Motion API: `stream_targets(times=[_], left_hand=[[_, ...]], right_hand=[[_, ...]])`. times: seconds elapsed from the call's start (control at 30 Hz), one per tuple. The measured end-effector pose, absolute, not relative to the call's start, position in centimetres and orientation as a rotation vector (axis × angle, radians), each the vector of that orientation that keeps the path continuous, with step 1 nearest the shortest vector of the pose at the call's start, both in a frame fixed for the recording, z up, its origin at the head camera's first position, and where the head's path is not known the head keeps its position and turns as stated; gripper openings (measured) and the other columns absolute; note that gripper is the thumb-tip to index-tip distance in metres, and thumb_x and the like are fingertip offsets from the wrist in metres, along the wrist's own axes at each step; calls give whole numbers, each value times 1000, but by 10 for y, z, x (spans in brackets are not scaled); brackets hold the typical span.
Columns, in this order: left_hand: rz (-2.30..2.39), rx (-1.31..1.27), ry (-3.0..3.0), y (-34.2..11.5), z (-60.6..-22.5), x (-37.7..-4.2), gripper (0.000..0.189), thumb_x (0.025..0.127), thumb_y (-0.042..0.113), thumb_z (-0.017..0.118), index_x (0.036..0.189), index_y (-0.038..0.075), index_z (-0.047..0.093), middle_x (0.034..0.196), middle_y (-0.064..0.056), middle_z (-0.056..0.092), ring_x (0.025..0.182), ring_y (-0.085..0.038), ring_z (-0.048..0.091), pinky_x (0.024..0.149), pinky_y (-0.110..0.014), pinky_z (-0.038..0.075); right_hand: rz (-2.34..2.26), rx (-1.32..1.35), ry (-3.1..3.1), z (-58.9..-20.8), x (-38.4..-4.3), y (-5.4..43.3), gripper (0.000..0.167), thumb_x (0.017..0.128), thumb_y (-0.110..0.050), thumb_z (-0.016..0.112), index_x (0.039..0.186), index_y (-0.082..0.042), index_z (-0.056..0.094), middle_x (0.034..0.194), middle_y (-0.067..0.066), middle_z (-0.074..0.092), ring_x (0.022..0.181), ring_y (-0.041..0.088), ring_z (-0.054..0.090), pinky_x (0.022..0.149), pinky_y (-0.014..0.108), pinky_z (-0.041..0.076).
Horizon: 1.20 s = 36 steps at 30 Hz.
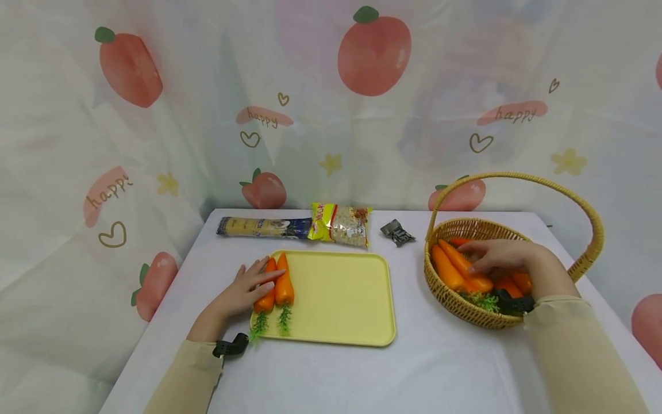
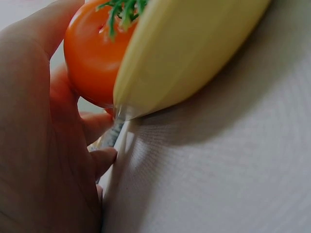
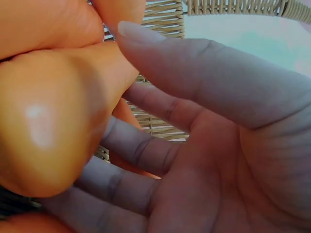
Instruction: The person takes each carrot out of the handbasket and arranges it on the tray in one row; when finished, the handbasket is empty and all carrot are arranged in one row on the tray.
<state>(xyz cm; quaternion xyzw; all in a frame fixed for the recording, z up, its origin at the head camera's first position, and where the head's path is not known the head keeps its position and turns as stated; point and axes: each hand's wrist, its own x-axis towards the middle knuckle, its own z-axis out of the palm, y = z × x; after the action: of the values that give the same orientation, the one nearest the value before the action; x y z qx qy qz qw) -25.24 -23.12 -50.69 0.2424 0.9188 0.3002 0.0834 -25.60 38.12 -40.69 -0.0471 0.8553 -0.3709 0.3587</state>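
White tabletop [image 1: 331, 379] bears packets [image 1: 266, 227]; carrots [image 1: 447, 272] crowd right hand [image 1: 504, 257] inside handled basket [image 1: 449, 306].

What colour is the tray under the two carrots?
The tray is plain pale yellow; it shows best in the head view.

Alongside a yellow tray [image 2: 180, 53], a left hand [image 2: 39, 131] touches an orange carrot [image 2: 95, 63] with green leaves [image 2: 121, 12]; pale cloth [image 2: 233, 165] lies beneath the tray.

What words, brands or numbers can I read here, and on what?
"happy": twice on the back cloth.
"happy": once on the left cloth, last letter unclear.
Long packet: printing too small to read.
Yellow bag: lettering too blurred to read.
Small dark packet: markings unreadable.
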Motion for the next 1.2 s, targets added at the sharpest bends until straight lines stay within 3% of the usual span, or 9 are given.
stream_targets(times=[0.23,0.43,0.67,0.93,1.2], left_hand=[[896,744,2747,-232,-509,-253,45,102,51,46,145,37,50,166,-14,16,152,-45,9,119,-64,-7],[899,735,2746,-232,-507,-253,45,101,51,45,144,37,51,166,-14,16,152,-45,8,120,-64,-8],[907,738,2737,-232,-506,-252,45,101,49,47,144,36,51,166,-13,16,152,-45,8,120,-64,-8],[925,758,2731,-233,-507,-252,44,102,48,47,144,36,51,166,-14,17,151,-46,10,119,-65,-7],[910,740,2734,-232,-506,-253,44,101,50,47,144,38,51,166,-12,16,152,-45,10,120,-64,-8]], right_hand=[[-1013,-133,2141,-408,-256,383,84,94,-24,67,159,-10,15,145,25,40,116,25,57,92,32,52],[-996,-159,2172,-407,-254,389,84,94,-26,67,159,-14,17,149,26,40,121,24,55,94,30,50],[-1036,-115,2142,-406,-251,391,82,94,-25,66,160,-17,18,140,22,48,114,24,59,93,33,53],[-1044,-82,2135,-404,-248,390,84,92,-24,69,159,-27,19,147,23,42,118,25,56,94,34,52],[-1083,-22,2147,-404,-245,390,84,91,-26,69,158,-35,20,153,21,34,104,28,62,83,43,56]])
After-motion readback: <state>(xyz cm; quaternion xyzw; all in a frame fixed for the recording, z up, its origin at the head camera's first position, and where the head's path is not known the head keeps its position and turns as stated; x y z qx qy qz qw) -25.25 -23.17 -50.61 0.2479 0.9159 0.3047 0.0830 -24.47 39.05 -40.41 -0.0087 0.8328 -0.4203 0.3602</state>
